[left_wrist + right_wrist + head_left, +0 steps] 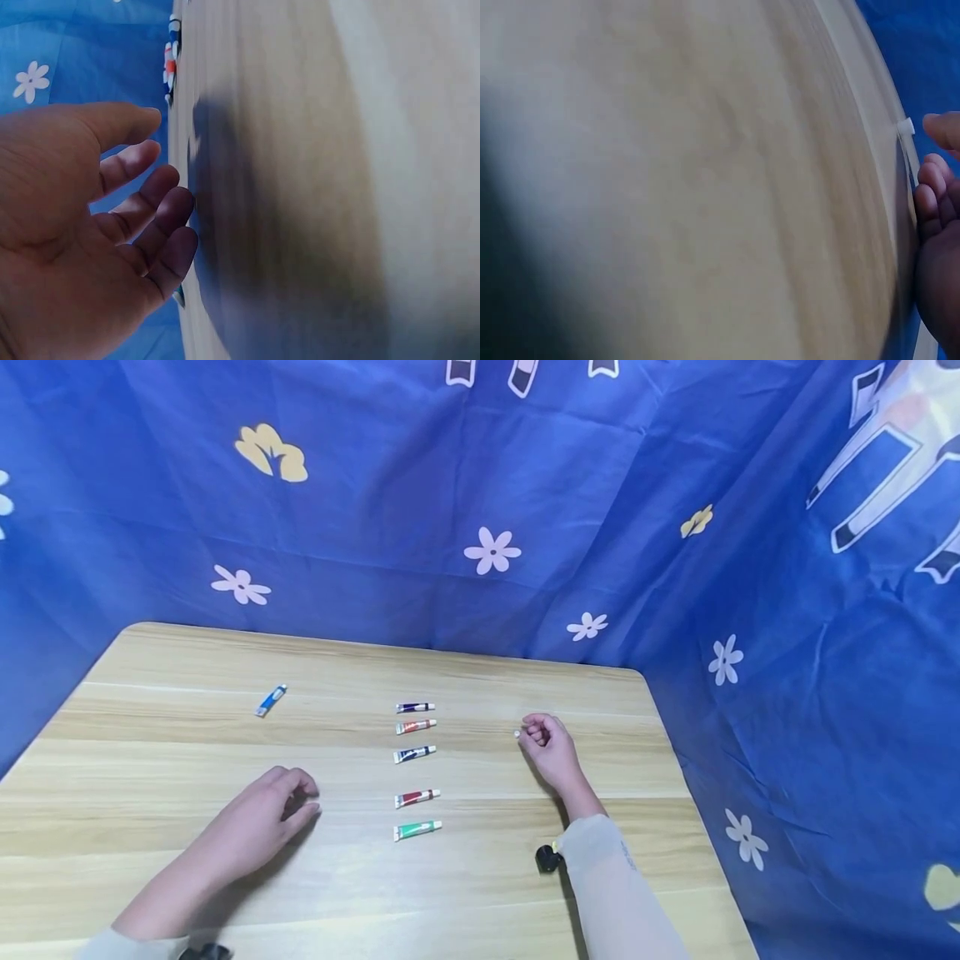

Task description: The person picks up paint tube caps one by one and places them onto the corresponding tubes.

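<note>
The right hand (551,750) pinches a small white cap (517,734) near the surface's (150,693) right edge. The paint tubes (415,768) lie leftward in a column, long axes crosswise. The left hand (266,814) rests relaxed, holding nothing.

I see my left hand (262,818) resting on the pale wooden worktop (150,760), fingers loosely curled, holding nothing. My right hand (547,747) has a small white cap (517,734) at its fingertips; whether the grip pinches it I cannot tell. Between the hands lies a column of five small paint tubes: dark blue (415,707), orange-red (416,726), navy (414,753), dark red (417,797) and green (417,830). A light blue tube (270,700) lies apart, far left. Blue flowered cloth (487,527) hangs behind.
</note>
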`<state>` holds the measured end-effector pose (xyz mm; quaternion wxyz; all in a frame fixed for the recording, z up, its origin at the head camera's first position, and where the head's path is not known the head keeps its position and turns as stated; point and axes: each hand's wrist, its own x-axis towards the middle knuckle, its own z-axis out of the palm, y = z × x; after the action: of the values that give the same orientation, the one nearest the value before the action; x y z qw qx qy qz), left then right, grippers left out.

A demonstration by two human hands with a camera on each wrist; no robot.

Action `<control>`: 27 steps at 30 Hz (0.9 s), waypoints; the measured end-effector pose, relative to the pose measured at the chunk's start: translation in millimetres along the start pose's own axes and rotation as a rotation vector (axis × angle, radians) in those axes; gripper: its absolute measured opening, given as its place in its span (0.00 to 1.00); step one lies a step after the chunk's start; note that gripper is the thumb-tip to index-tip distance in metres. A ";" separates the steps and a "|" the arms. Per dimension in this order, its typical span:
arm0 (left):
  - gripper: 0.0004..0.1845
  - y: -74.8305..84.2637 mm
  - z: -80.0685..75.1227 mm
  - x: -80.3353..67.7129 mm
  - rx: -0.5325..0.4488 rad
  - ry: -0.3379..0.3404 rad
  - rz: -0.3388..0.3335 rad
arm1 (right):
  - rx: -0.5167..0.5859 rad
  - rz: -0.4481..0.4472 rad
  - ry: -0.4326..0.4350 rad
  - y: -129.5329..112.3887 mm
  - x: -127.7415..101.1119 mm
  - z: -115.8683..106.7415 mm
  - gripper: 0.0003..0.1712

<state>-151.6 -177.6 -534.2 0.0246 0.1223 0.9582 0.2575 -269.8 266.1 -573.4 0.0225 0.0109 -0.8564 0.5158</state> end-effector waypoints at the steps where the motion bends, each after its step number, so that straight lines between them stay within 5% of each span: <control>1: 0.10 -1.0 -0.7 0.7 -0.007 -0.003 -0.003 | -0.007 -0.001 -0.001 0.8 1.2 -0.9 0.16; 15: 0.10 -32.2 -7.1 12.9 -0.071 0.014 -0.054 | -0.171 -0.038 -0.016 0.6 9.0 5.8 0.13; 27: 0.10 -42.5 -11.5 31.4 -0.017 0.037 -0.028 | -0.199 -0.002 0.010 5.2 4.2 2.5 0.13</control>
<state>-192.7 -211.0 -545.0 0.0114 0.1039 0.9579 0.2674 -274.3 266.3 -579.0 0.0284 0.0068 -0.9031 0.4284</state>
